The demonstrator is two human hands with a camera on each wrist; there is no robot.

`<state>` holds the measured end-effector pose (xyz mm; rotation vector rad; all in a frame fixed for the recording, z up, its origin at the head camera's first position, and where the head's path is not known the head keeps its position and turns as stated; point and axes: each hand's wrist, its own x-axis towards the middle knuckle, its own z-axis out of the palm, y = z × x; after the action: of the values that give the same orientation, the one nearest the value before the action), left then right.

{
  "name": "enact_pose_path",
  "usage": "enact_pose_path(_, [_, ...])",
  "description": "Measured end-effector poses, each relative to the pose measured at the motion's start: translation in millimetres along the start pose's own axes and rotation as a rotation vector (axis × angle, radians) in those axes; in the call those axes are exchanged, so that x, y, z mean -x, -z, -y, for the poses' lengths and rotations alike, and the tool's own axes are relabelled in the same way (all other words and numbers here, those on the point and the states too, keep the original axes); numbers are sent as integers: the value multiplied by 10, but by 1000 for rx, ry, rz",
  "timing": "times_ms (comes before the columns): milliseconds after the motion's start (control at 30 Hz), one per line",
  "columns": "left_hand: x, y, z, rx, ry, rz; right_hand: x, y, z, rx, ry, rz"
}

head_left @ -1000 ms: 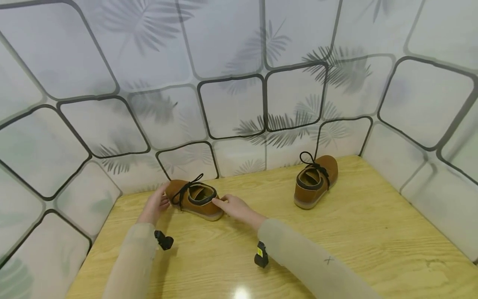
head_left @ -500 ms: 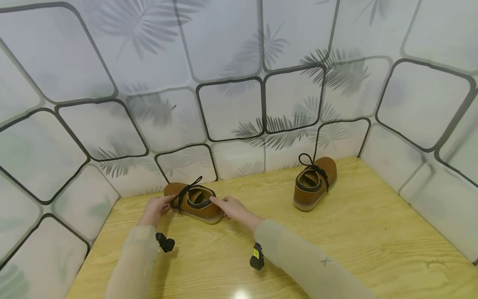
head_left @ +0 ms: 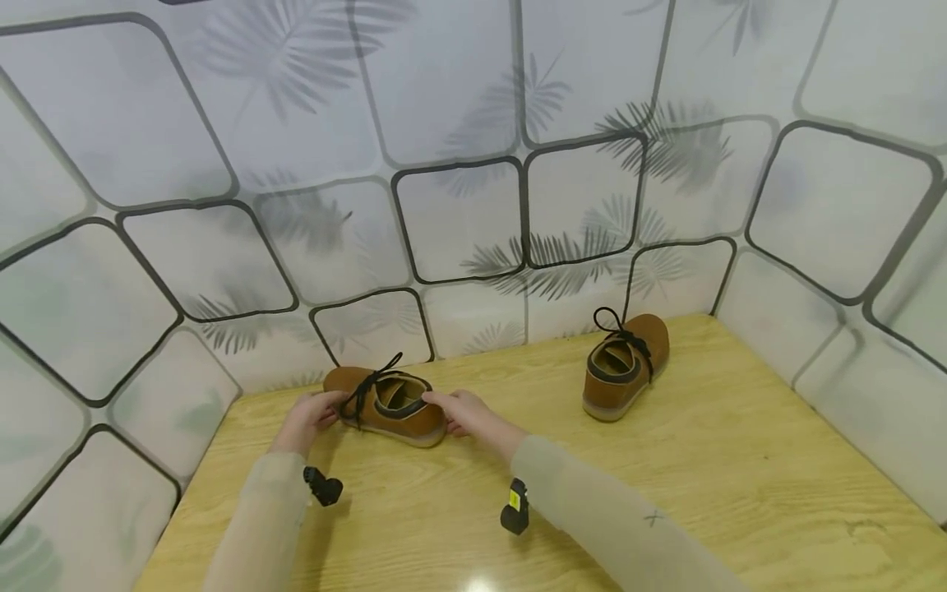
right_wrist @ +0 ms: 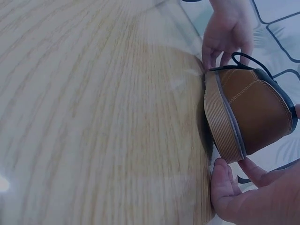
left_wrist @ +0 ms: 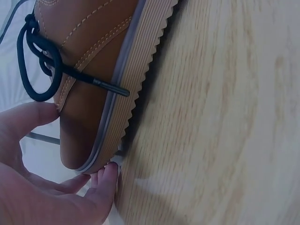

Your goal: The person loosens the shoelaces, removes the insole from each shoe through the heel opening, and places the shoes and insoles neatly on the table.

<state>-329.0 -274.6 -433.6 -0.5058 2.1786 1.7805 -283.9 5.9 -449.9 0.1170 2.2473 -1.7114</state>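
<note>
Left hand (head_left: 302, 418) shifted at toe (head_left: 342, 378), two hands (head_left: 472, 416), two shoes (head_left: 408, 423)

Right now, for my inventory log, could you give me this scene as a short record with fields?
Left hand: grips the toe of the held shoe
Right hand: grips its heel
Held shoe: brown, black laces, sole down
Other shoe: brown, black laces, standing apart to the right, toe toward the wall
Table: wood-grain surface
Wall: pale, with leaf prints and dark outlines
</note>
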Motion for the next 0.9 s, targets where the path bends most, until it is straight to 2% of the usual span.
enact_pose_path(300, [43,-29,-32,28,-2,43,7,175,-13,-131,-46,47])
enact_pose_path(700, [111,-78,-19,19,-26,70,58,438,-26,-143,-45,86])
enact_pose_path(900, [158,-106,-6,-7,-60,96,15,543,-20,-134,-70,59])
